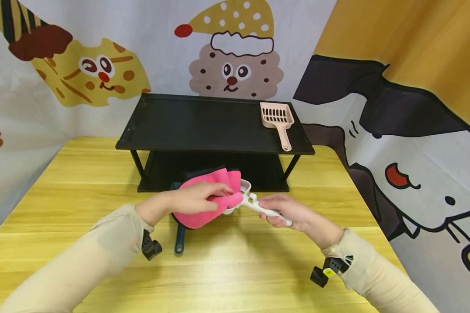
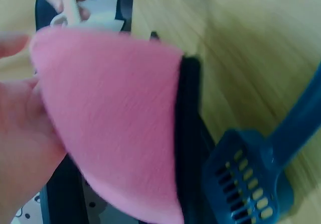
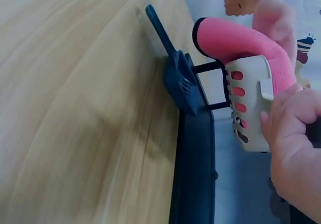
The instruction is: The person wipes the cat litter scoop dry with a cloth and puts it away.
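My left hand (image 1: 193, 198) grips a pink cloth (image 1: 197, 218) with a black edge, its thumb and fingers on either side of a fold. The cloth lies against the basket of a white slotted litter scoop (image 3: 256, 91), and pink shows through the slots. My right hand (image 1: 283, 208) holds that scoop by its handle, fingers wrapped round it. Both are raised above the table. Below the cloth lies a dark blue litter scoop (image 2: 248, 179), its handle pointing towards me; the cloth hides most of it in the head view.
A black two-tier rack (image 1: 203, 124) stands at the back of the wooden table (image 1: 235, 269). On its top shelf, at the right, lies a pale pink litter scoop (image 1: 278, 114). A curtain (image 1: 160, 43) with cartoon prints hangs behind and beside the table.
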A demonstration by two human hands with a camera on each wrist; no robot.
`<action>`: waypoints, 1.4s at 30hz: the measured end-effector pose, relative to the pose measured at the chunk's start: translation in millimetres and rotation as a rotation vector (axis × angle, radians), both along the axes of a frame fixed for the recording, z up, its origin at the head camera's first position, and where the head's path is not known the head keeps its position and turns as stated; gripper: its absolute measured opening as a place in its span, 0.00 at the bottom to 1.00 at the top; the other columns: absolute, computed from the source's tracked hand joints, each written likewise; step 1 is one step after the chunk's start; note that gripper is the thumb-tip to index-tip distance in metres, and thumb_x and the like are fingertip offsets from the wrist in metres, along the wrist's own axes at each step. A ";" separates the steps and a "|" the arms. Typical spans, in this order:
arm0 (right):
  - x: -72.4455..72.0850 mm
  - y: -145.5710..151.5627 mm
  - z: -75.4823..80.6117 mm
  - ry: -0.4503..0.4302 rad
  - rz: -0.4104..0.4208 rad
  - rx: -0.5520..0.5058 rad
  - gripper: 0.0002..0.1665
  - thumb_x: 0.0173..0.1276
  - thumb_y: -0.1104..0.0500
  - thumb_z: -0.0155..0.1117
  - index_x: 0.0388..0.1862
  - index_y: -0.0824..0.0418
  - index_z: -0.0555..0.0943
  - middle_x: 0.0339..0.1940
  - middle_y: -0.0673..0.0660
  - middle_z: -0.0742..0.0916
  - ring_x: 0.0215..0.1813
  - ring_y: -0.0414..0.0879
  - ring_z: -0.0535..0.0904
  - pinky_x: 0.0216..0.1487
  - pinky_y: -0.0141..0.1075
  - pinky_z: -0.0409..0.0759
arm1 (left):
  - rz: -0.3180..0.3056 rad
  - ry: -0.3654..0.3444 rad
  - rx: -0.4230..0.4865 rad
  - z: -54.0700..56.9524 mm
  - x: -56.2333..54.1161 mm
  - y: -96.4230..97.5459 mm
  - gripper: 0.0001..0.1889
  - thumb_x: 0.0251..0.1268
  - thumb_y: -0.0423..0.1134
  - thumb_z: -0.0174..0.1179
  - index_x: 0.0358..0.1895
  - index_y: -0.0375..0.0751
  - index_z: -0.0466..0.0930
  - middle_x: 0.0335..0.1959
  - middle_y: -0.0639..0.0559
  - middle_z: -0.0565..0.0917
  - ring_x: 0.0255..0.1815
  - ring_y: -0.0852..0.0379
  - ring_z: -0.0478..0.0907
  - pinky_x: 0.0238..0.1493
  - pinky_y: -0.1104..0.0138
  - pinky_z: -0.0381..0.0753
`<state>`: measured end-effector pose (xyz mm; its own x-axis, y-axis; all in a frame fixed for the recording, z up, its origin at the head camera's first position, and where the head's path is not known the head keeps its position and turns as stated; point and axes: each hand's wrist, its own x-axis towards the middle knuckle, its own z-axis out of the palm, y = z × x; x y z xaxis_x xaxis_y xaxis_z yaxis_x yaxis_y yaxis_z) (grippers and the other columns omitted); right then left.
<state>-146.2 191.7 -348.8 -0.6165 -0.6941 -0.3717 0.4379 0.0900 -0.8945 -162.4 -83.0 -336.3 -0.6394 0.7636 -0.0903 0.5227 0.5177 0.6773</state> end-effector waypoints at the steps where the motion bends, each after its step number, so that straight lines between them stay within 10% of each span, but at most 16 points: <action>1: -0.2 0.9 0.0 -0.011 0.004 -0.014 0.12 0.76 0.61 0.40 0.48 0.68 0.68 0.24 0.48 0.79 0.14 0.31 0.65 0.15 0.20 0.59 | -0.018 0.002 -0.017 1.2 0.0 -2.1 0.21 0.62 0.38 0.56 0.59 0.41 0.71 0.51 0.52 0.79 0.46 0.59 0.74 0.50 0.66 0.74; 9: -0.7 5.3 0.1 -0.046 0.032 -0.090 0.12 0.76 0.62 0.39 0.46 0.63 0.71 0.25 0.48 0.79 0.15 0.29 0.65 0.15 0.20 0.60 | -0.110 0.187 0.010 -9.2 -3.2 -9.1 0.12 0.62 0.41 0.60 0.47 0.43 0.79 0.24 0.61 0.70 0.27 0.67 0.65 0.34 0.73 0.68; 19: -0.4 15.8 6.2 -0.003 0.090 -0.151 0.13 0.76 0.62 0.38 0.50 0.65 0.69 0.27 0.47 0.80 0.16 0.29 0.66 0.16 0.20 0.59 | -0.088 0.256 0.003 0.3 -2.5 -23.1 0.12 0.61 0.40 0.61 0.48 0.46 0.81 0.38 0.60 0.82 0.37 0.64 0.74 0.45 0.69 0.76; 25: 0.1 19.4 9.1 0.049 0.079 -0.126 0.12 0.75 0.60 0.43 0.51 0.65 0.71 0.27 0.48 0.80 0.15 0.29 0.67 0.16 0.20 0.60 | -0.024 0.337 0.012 9.3 -3.9 -34.9 0.13 0.59 0.37 0.62 0.49 0.45 0.82 0.42 0.57 0.84 0.40 0.62 0.78 0.48 0.65 0.79; 34: -2.0 28.0 3.1 0.150 0.048 0.088 0.17 0.74 0.60 0.46 0.52 0.72 0.69 0.24 0.48 0.80 0.13 0.31 0.65 0.15 0.21 0.62 | 0.262 0.346 0.098 16.4 -15.2 -54.5 0.15 0.59 0.29 0.61 0.50 0.42 0.81 0.43 0.49 0.85 0.41 0.55 0.80 0.47 0.59 0.80; 42: -6.4 -0.8 1.5 0.146 0.014 0.174 0.24 0.73 0.60 0.47 0.59 0.78 0.65 0.22 0.49 0.79 0.12 0.33 0.64 0.14 0.22 0.61 | 0.199 0.393 0.123 10.6 -16.1 -21.6 0.17 0.59 0.33 0.62 0.53 0.43 0.80 0.48 0.50 0.84 0.45 0.55 0.80 0.49 0.60 0.79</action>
